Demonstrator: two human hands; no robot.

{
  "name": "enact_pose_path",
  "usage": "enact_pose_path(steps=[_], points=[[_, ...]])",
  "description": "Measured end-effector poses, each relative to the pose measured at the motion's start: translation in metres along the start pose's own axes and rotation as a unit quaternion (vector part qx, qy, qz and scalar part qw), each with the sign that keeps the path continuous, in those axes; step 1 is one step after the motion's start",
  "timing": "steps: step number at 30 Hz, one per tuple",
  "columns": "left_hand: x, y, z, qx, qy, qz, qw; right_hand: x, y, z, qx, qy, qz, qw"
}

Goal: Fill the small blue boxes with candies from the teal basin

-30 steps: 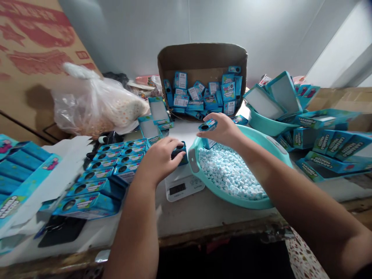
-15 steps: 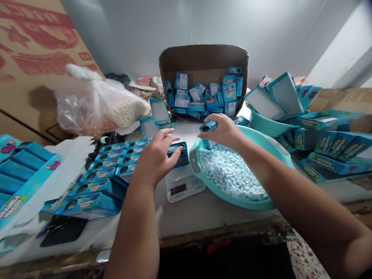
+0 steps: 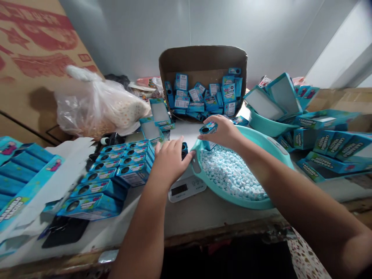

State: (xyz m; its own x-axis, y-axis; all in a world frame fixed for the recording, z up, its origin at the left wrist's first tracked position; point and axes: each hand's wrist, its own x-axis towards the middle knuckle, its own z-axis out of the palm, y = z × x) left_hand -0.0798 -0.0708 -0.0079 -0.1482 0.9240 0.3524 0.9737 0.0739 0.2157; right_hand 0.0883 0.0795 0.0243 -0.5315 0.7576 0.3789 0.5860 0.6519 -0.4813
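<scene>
My left hand [image 3: 170, 162] lies over a small blue candy box [image 3: 184, 148] that stands on a white kitchen scale [image 3: 186, 186]; its fingers are curled round the box. My right hand [image 3: 222, 131] holds another small blue box [image 3: 208, 128] above the far rim of a teal basin [image 3: 263, 141] filled with pale blue and white candies [image 3: 229, 174]. A third small box [image 3: 208, 145] stands in the candies just below my right hand.
Rows of small blue boxes [image 3: 116, 162] lie left of the scale. A cardboard carton [image 3: 203, 64] with several such boxes stands behind. A plastic bag [image 3: 99, 104] sits at the back left, and larger blue cartons [image 3: 328, 139] are piled at the right.
My left hand, which had opened over the box on the scale, has closed down on it again and shifted slightly right. My right hand has stayed put with its box.
</scene>
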Motion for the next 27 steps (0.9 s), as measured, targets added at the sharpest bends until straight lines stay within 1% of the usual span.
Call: enact_pose_path(steps=[3,6,8,10,13,15,17,19,24,27], points=[[0.001,0.002,0.004,0.004,0.015,0.005,1.0,0.0,0.001,0.001,-0.015,0.001,-0.006,1.0],[0.003,0.002,0.007,-0.004,0.047,-0.007,0.999,-0.001,0.0,0.001,-0.019,-0.002,-0.007,1.0],[0.003,0.002,0.009,-0.017,0.067,-0.017,0.997,-0.001,0.0,0.001,-0.018,-0.005,-0.008,1.0],[0.003,0.001,0.008,-0.04,0.071,-0.022,0.996,-0.001,0.0,0.001,-0.02,-0.002,-0.011,1.0],[0.001,-0.005,0.004,-0.085,0.04,-0.05,0.994,-0.001,0.002,0.001,-0.022,0.004,-0.017,1.0],[-0.001,-0.012,-0.001,-0.12,0.004,-0.076,0.99,0.0,0.004,0.001,-0.024,0.005,-0.017,1.0],[-0.003,-0.021,-0.007,-0.15,-0.015,-0.091,0.984,0.001,0.005,0.001,-0.029,0.008,-0.011,0.999],[-0.005,-0.03,-0.012,-0.166,-0.019,-0.092,0.982,0.002,0.006,0.0,-0.034,0.01,-0.004,0.999],[-0.01,-0.044,-0.022,-0.18,0.0,-0.074,0.981,0.002,0.006,0.0,-0.047,0.008,0.0,0.999],[-0.011,-0.045,-0.024,-0.21,-0.025,-0.108,0.971,0.001,0.005,0.0,-0.05,-0.003,0.004,0.999]])
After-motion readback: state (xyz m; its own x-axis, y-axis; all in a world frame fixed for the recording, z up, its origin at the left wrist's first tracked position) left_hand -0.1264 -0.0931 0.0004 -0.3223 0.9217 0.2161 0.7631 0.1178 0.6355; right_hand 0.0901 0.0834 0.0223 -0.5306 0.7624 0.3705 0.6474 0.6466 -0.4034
